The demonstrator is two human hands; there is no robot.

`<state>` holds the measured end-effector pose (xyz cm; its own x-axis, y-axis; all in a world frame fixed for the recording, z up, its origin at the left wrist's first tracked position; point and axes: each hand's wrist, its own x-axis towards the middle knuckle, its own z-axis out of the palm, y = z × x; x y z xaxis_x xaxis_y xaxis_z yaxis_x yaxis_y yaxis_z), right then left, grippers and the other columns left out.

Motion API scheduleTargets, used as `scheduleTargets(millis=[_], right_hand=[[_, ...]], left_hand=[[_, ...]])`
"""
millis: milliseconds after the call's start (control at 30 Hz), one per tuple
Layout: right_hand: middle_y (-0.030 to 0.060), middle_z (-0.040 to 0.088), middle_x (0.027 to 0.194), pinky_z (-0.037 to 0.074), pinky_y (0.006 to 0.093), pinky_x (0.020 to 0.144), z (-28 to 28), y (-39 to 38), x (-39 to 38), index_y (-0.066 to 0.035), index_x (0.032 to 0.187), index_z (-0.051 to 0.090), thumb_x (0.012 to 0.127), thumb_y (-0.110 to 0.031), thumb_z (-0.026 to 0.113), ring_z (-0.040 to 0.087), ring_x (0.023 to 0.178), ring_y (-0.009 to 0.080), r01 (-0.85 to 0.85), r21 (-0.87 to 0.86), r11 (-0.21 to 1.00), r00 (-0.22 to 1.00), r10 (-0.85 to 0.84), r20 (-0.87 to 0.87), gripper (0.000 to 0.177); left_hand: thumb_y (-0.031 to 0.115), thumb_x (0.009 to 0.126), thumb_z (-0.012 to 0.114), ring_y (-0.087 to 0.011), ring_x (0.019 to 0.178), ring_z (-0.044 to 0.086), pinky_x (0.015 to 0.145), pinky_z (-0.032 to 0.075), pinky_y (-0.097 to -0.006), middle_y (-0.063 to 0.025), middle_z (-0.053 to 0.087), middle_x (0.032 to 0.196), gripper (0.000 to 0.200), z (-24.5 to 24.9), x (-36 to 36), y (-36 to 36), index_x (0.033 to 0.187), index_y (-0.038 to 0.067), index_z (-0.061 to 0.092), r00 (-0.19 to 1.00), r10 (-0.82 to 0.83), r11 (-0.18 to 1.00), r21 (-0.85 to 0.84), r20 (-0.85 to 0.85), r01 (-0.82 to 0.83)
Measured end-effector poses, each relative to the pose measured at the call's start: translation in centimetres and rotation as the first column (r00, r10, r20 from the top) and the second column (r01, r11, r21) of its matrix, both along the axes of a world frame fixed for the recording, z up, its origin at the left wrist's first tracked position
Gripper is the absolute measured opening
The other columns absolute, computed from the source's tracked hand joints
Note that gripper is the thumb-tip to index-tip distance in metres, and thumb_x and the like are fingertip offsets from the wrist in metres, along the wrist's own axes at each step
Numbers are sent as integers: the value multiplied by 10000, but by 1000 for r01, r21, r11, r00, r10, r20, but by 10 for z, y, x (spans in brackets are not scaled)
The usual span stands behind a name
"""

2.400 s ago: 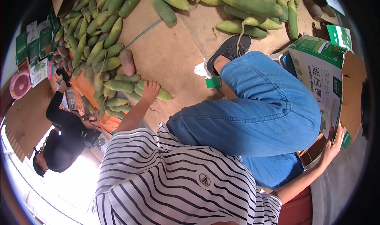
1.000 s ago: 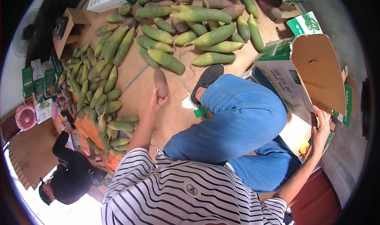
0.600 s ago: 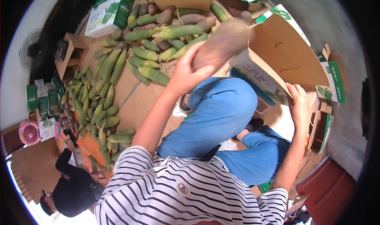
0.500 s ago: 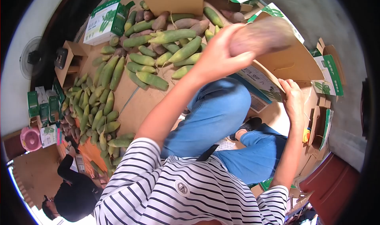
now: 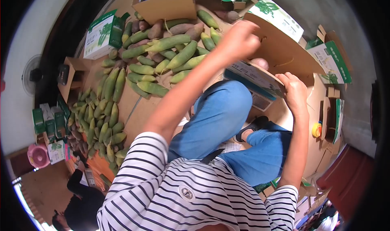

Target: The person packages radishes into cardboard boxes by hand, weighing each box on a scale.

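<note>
Tan cardboard (image 5: 142, 115) is being covered in part by a large heap of green radishes (image 5: 91, 127) at the person's left and by a second pile, of green and purplish radishes (image 5: 168, 43), ahead. Beyond the bent knees, an open carton (image 5: 300, 52) is being gripped at the edge of its near wall by the right hand (image 5: 294, 91), whose fingers are being clamped over the board. The left hand (image 5: 243, 38) is being held over the carton's opening with its fingers curled; they are being obscured by blur, so whether they are pressed together cannot be told. Below that hand, inside the carton, one purplish radish (image 5: 260, 63) is being partly hidden by the near wall, only its rounded end being exposed. Near the right forearm, a small yellow roll (image 5: 317, 130) is being seen.
</note>
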<state>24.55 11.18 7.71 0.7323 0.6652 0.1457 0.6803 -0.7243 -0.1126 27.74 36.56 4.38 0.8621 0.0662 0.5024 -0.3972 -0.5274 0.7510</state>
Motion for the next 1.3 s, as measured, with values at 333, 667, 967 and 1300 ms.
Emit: scheduleTargets(millis=[333, 667, 967, 1300], right_hand=[[96, 587, 844, 510, 385, 719, -3, -6, 1, -78, 992, 666, 695, 14, 617, 604, 836, 276, 47, -14, 999, 999, -47, 22, 315], [78, 563, 835, 514, 361, 719, -1, -1, 0, -81, 1000, 656, 653, 3, 645, 577, 821, 259, 87, -29, 996, 996, -88, -2, 357], [77, 569, 871, 506, 366, 731, 3, 4, 4, -74, 1005, 638, 678, -35, 635, 572, 840, 256, 135, -68, 989, 990, -138, -40, 329], [97, 572, 868, 507, 375, 745, -5, -4, -2, -56, 987, 620, 752, -61, 576, 588, 874, 265, 118, -56, 991, 992, -120, -41, 239]], left_hand=[[237, 778, 657, -377, 1193, 522, 1013, 420, -420, -235, 566, 1250, 531, -215, -93, 201, 1234, -13, 547, 581, 563, 813, 521, -588, -260], [288, 756, 771, -387, 1177, 494, 985, 433, -447, -215, 479, 1271, 746, -261, -90, 196, 1364, 53, 408, 436, 636, 725, 686, -637, -56], [326, 714, 808, -399, 1005, 556, 877, 470, -464, -213, 553, 1042, 611, -263, -95, 183, 1142, 16, 502, 538, 631, 720, 680, -559, -138], [381, 851, 724, -196, 842, 603, 728, 476, -308, -116, 636, 1018, 521, -252, -156, 154, 1130, -31, 571, 497, 50, 673, -339, -866, -658]])
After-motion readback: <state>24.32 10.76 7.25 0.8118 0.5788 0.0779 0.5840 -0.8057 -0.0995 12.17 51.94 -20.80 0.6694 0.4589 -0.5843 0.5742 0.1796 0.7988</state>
